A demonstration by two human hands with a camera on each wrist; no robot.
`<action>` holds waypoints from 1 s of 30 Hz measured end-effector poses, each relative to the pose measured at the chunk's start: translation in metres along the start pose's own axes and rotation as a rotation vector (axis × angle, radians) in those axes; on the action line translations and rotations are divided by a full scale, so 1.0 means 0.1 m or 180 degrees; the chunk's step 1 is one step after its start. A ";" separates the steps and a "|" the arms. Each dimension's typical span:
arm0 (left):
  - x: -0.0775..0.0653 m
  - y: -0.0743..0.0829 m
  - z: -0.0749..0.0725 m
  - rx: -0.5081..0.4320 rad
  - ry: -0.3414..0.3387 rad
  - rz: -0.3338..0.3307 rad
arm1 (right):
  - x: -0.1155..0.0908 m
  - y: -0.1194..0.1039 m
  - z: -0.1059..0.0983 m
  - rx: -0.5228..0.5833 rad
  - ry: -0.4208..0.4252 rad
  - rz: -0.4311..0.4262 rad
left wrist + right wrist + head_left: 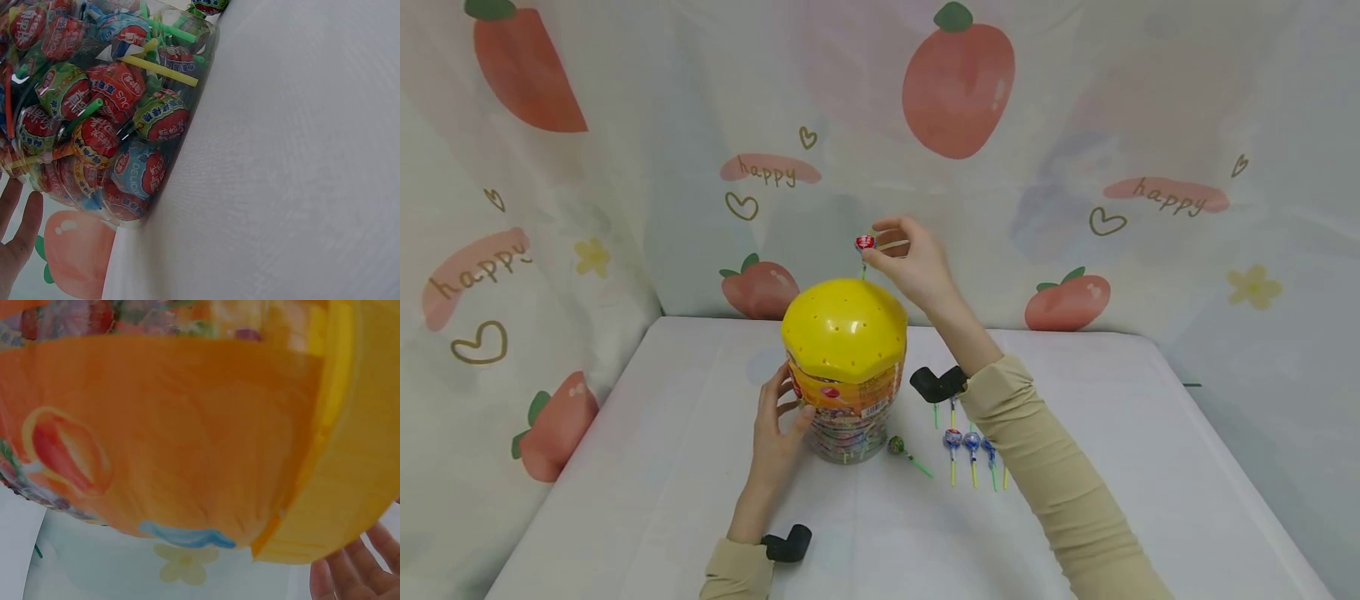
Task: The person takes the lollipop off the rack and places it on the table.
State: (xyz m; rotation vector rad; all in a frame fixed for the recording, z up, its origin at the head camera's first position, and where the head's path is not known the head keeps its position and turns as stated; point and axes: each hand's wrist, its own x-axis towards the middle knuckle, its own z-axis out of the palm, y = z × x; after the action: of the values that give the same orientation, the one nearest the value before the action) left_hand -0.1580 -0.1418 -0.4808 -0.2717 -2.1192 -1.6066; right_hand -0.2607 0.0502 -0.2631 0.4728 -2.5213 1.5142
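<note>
A clear plastic jar [848, 442] full of wrapped lollipops, with an orange label [206, 431] and a domed yellow lid [845, 325] dotted with small holes, stands upright on the table. My left hand [778, 442] grips its left side, thumb in front and fingers round the back. Above the far side of the lid, my right hand [917, 258] pinches a red-wrapped lollipop [865, 242] near its head, its green stick pointing down to the lid. The stick's lower end is hidden behind the dome. In the right wrist view, the right fingers [359, 569] show past the lid's edge.
A green-wrapped lollipop [897, 446] lies right of the jar's base. Farther right, several blue-wrapped lollipops [972, 442] lie in rows on the white tablecloth [685, 400], partly hidden by the right sleeve [1060, 467]. A printed curtain [865, 100] hangs behind the table.
</note>
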 end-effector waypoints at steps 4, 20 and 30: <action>0.00 0.00 0.00 0.0017 -0.0009 -0.0025 | 0.03 0.03 0.04 -0.0031 -0.0019 -0.0025; 0.00 0.00 0.00 0.0001 -0.0008 -0.0105 | 0.01 0.01 0.09 -0.0034 0.0004 -0.0129; 0.00 0.00 -0.01 -0.0018 -0.0019 -0.0105 | 0.02 -0.01 0.08 0.0171 0.0196 -0.0227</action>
State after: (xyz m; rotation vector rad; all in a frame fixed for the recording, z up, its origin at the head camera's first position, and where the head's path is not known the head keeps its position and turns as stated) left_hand -0.1575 -0.1422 -0.4806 -0.2450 -2.1343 -1.6325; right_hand -0.2616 0.0422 -0.2656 0.5100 -2.3968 1.5494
